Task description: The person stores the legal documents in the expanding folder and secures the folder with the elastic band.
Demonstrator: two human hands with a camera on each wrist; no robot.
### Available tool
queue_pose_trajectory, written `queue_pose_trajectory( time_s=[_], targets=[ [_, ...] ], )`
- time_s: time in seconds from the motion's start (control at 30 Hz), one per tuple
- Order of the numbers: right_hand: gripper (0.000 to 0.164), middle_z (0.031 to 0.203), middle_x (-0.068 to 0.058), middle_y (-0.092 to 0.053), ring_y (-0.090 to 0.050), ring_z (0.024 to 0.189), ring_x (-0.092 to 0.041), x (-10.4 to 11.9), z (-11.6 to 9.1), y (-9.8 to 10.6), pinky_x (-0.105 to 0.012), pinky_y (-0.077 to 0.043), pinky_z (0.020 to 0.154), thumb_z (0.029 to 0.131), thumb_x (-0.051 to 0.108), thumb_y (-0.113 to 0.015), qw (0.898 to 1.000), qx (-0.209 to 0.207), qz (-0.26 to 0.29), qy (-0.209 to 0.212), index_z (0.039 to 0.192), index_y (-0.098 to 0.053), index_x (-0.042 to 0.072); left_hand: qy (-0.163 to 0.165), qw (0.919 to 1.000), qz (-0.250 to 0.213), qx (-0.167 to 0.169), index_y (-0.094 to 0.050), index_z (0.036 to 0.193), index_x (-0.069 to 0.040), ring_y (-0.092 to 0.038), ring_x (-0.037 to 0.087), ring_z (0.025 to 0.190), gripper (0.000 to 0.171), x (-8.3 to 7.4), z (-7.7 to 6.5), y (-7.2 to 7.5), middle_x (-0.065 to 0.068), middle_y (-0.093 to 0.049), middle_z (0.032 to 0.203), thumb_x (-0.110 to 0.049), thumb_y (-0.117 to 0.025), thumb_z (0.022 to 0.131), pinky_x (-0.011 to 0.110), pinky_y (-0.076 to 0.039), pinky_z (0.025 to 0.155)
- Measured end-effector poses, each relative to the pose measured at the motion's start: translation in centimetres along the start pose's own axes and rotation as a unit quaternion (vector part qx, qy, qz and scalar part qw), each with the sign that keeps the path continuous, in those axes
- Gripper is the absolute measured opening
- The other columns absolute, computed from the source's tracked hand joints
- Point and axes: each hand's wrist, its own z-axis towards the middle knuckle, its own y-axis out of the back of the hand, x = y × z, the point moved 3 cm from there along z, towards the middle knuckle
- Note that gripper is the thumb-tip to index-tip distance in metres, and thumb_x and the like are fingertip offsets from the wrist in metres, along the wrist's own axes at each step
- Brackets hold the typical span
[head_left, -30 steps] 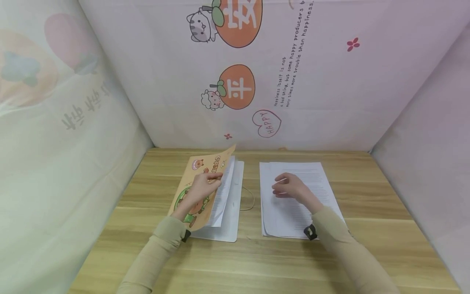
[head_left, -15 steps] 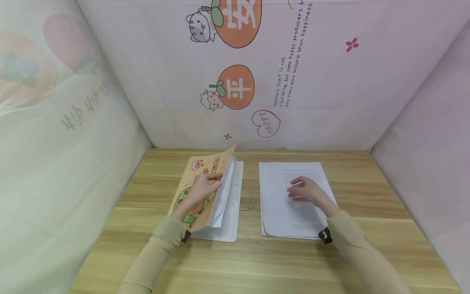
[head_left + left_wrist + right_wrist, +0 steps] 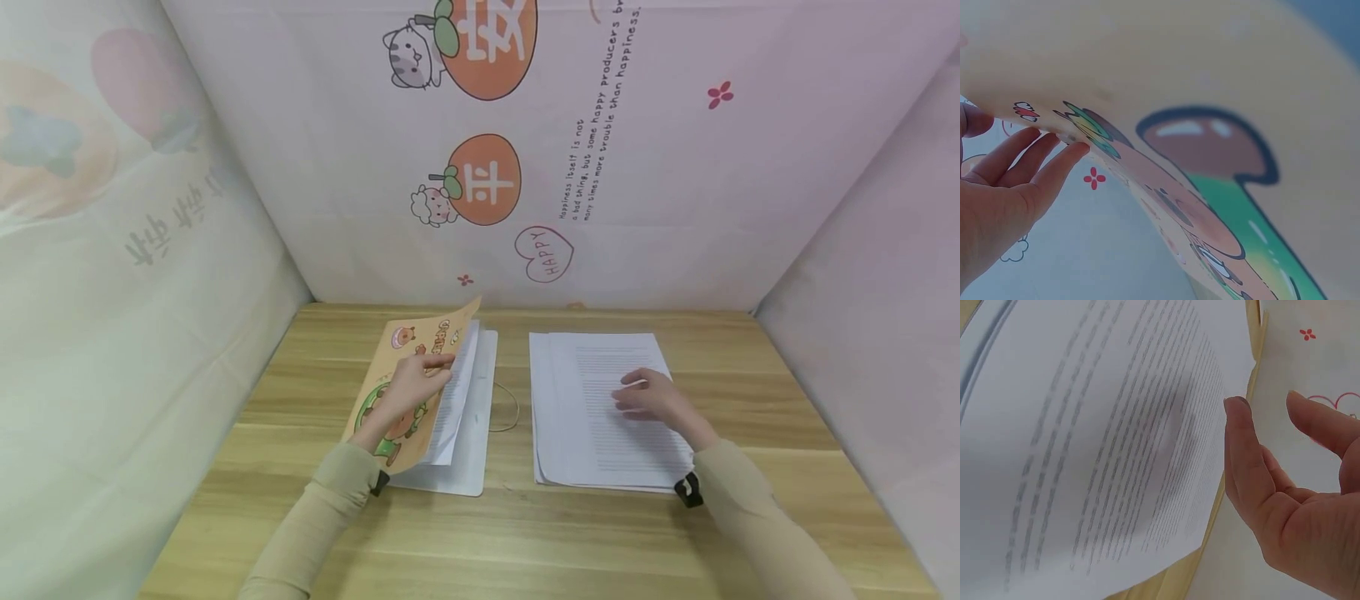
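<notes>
On the wooden table point(image 3: 480, 542): a folder point(image 3: 471, 454) at left, a paper stack point(image 3: 588, 425) near it at right.
Left hand point(image 3: 411, 382): pinches the edge of the orange cover point(image 3: 416, 427), half raised.
Right hand point(image 3: 648, 395): above the printed lines, thumb and fingertips spread apart.

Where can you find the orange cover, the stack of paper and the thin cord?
Orange cover point(image 3: 421, 334): head view, upper part of its face.
Stack of paper point(image 3: 591, 417): head view, middle of its top sheet.
Thin cord point(image 3: 518, 408): head view, its outer bend.
</notes>
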Motion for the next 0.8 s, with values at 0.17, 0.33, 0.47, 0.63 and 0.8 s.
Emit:
queue_pose_trajectory(
  time_s=[0.17, 0.33, 0.47, 0.63, 0.8],
  targets=[
    [0.063, 0.133, -0.038, -0.05, -0.069, 0.104, -0.024, -0.7, -0.5, 1.1, -0.042, -0.056, 0.095, 0.095, 0.017, -0.062, 1.0, 0.0, -0.02, -0.007, 0.138, -0.034, -0.018, 0.002, 1.0, -0.005, -0.001, -0.067, 0.127, -0.003, -0.02, 0.007, 0.042, 0.042, -0.1, -0.1, 0.1, 0.014, -0.07, 0.125, -0.016, -0.056, 0.088, 0.018, -0.025, 0.042],
    [0.064, 0.129, -0.036, -0.051, -0.068, 0.104, -0.024, -1.4, -1.0, 2.1, -0.041, -0.057, 0.094, 0.095, 0.017, -0.061, 1.0, 0.002, -0.017, 0.0, 0.137, -0.031, -0.019, 0.003, 1.0, -0.004, -0.003, -0.067, 0.126, -0.004, -0.022, 0.007, 0.044, 0.042, -0.1, -0.1, 0.1, 0.014, -0.07, 0.125, -0.016, -0.057, 0.088, 0.019, -0.025, 0.043],
    [0.064, 0.126, -0.035, -0.051, -0.067, 0.106, -0.027, -1.8, -1.6, 2.8, -0.043, -0.056, 0.095, 0.096, 0.019, -0.059, 1.0, 0.003, -0.023, -0.002, 0.138, -0.028, -0.02, 0.003, 1.0, -0.003, -0.004, -0.067, 0.126, -0.004, -0.023, 0.007, 0.045, 0.041, -0.1, -0.1, 0.1, 0.013, -0.07, 0.125, -0.017, -0.057, 0.088, 0.019, -0.025, 0.043],
    [0.065, 0.128, -0.039, -0.048, -0.064, 0.112, -0.037, -2.1, -2.1, 3.5, -0.046, -0.055, 0.096, 0.097, 0.02, -0.058, 0.998, -0.001, -0.055, -0.006, 0.137, -0.028, -0.021, 0.0, 1.0, -0.004, -0.004, -0.067, 0.127, -0.004, -0.02, 0.006, 0.042, 0.042, 0.0, -0.1, 0.0, 0.013, -0.07, 0.125, -0.017, -0.056, 0.088, 0.018, -0.025, 0.043],
    [0.066, 0.133, -0.044, -0.04, -0.063, 0.111, -0.041, -2.2, -2.2, 4.2, -0.045, -0.056, 0.094, 0.097, 0.017, -0.058, 0.997, -0.005, -0.075, -0.02, 0.138, -0.026, -0.023, -0.004, 1.0, 0.004, -0.008, -0.067, 0.126, -0.003, -0.036, 0.017, 0.045, 0.041, 0.0, -0.1, 0.0, 0.013, -0.07, 0.125, -0.016, -0.057, 0.088, 0.019, -0.025, 0.043]
  ],
)
